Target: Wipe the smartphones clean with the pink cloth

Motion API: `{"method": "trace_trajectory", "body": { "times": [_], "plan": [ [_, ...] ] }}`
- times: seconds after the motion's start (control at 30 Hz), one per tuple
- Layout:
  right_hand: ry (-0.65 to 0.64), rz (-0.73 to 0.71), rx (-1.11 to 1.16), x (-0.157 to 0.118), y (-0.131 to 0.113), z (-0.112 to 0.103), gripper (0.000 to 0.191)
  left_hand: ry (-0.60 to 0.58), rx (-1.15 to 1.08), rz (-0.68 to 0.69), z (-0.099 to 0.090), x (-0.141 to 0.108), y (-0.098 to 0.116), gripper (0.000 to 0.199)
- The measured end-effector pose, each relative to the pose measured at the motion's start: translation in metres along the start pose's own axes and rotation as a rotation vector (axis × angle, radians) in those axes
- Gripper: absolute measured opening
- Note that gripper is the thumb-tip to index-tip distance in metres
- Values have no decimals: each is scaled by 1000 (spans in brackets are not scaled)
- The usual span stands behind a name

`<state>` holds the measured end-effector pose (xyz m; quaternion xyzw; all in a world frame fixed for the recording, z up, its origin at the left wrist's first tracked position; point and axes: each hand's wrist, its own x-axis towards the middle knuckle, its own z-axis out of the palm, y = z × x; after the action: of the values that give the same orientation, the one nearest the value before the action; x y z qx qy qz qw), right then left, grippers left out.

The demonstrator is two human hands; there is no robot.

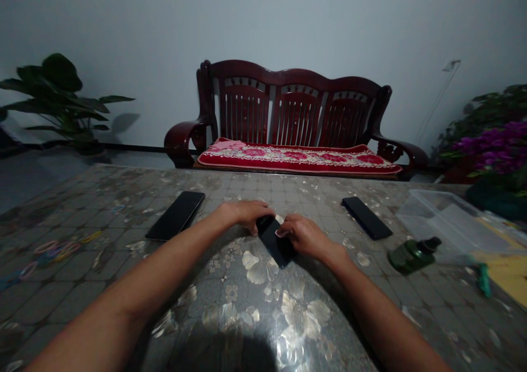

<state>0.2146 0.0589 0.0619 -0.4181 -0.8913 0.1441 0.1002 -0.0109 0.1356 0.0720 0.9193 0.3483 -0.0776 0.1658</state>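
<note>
A black smartphone (269, 242) lies at a slant in the middle of the patterned tabletop, dark screen up. My left hand (248, 214) is closed on its far end, the fingers curled at the top edge. My right hand (303, 234) grips along the right side, with the thumb over the screen; its other fingers are partly hidden. To the left, behind my forearm, rests a larger black tablet-like device (177, 215). Another dark phone (366, 217) lies apart on the right.
At right are a green bottle (411, 255) on its side, a clear plastic box (430, 215), a small green item (485, 280) and yellow sheets (508, 276). Colourful loops (61, 248) lie at left. A wooden bench (294, 108) stands beyond the table (230, 333).
</note>
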Motion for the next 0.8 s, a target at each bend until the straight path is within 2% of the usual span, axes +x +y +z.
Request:
{"method": "trace_trajectory", "body": {
  "times": [0.1, 0.23, 0.37, 0.47, 0.57, 0.73, 0.8],
  "plan": [
    [34, 42, -50, 2, 1, 1, 33, -10, 4, -83, 6, -17, -2, 75],
    [70, 80, -113, 3, -2, 3, 29, 75, -35, -114, 16, -36, -2, 63],
    [56, 67, -122, 2, -8, 3, 30, 145, -68, -123, 24, -49, -3, 53],
    [-4, 21, -36, 0, -10, 2, 33, 176, -60, -159, 28, -57, 2, 51],
    [-19, 14, 44, -1, -6, 2, 35, 209, -34, -228, 32, -61, 14, 50],
    [109, 181, -53, 1, 2, 5, 32, 262, 47, -457, 40, -64, 46, 45],
    [119, 208, -89, 1, 3, 6, 31, 284, 52, -487, 42, -66, 52, 46]
  ]
}}
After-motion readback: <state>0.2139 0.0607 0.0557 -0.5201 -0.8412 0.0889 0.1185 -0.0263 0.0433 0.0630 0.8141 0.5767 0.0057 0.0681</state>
